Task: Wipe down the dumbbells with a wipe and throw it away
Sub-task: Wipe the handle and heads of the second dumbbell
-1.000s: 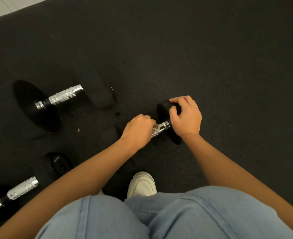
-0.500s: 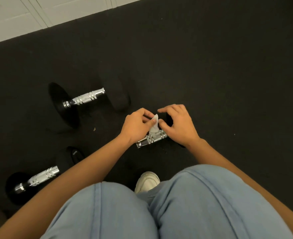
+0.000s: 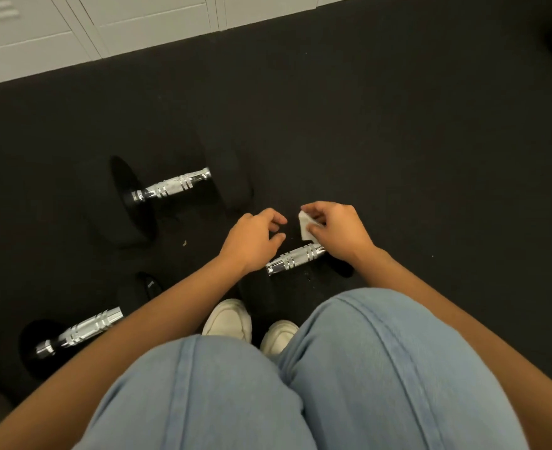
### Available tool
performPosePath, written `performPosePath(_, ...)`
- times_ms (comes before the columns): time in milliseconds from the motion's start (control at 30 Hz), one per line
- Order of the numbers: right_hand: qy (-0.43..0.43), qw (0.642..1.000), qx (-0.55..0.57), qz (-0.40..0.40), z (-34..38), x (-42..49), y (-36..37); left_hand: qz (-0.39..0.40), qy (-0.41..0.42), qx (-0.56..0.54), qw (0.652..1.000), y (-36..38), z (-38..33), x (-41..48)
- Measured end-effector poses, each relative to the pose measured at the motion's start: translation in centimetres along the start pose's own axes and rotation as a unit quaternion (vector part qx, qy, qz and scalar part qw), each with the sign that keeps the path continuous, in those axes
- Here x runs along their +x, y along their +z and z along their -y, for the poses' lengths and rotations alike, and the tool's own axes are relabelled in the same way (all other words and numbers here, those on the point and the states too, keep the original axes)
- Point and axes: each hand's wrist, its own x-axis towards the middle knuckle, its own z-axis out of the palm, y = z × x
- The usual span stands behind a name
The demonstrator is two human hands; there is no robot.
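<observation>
Black rubber floor [image 3: 398, 141] fills most of the view, with white lockers [image 3: 105, 24] along the top edge. Blue jeans [image 3: 365, 368] and white sneakers [image 3: 229, 319] sit at the bottom. Three dumbbells lie on the floor: a big one [image 3: 170, 186] upper left, another [image 3: 82, 329] lower left, and the nearest one [image 3: 295, 258] right under the hands. Left hand [image 3: 251, 240] hovers over its handle, grip loosely spread, holding nothing. Right hand [image 3: 336, 230] has its grip pinching a small white wipe [image 3: 305, 227], just above that handle.
</observation>
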Motion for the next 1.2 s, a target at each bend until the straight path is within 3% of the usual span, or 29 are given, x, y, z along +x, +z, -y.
performPosePath(67,-0.002,0.994,-0.110,0.025,-0.5,-0.1,0.4,0.003,0.008,0.073,0.997,0.2,0.9,-0.3)
performPosePath(200,-0.098,0.941,-0.316,0.076,-0.4,0.2,2.9,0.034,0.007,0.168,0.985,0.2,3.5,-0.6)
performPosePath(367,-0.025,0.915,-0.390,0.097,-1.8,-0.4,3.4,0.041,0.019,0.150,0.988,0.4,3.4,-0.5)
performPosePath(667,-0.017,0.927,-0.365,0.091,-1.6,0.5,4.5,0.037,0.018,0.163,0.986,0.9,3.9,-0.3)
performPosePath(833,-0.006,0.915,-0.389,0.110,-1.8,0.4,3.9,0.040,0.012,0.172,0.984,1.2,3.8,-0.3)
performPosePath(1200,0.004,0.935,-0.344,0.087,-1.8,0.4,3.7,0.046,-0.006,0.148,0.988,1.3,3.9,-0.1)
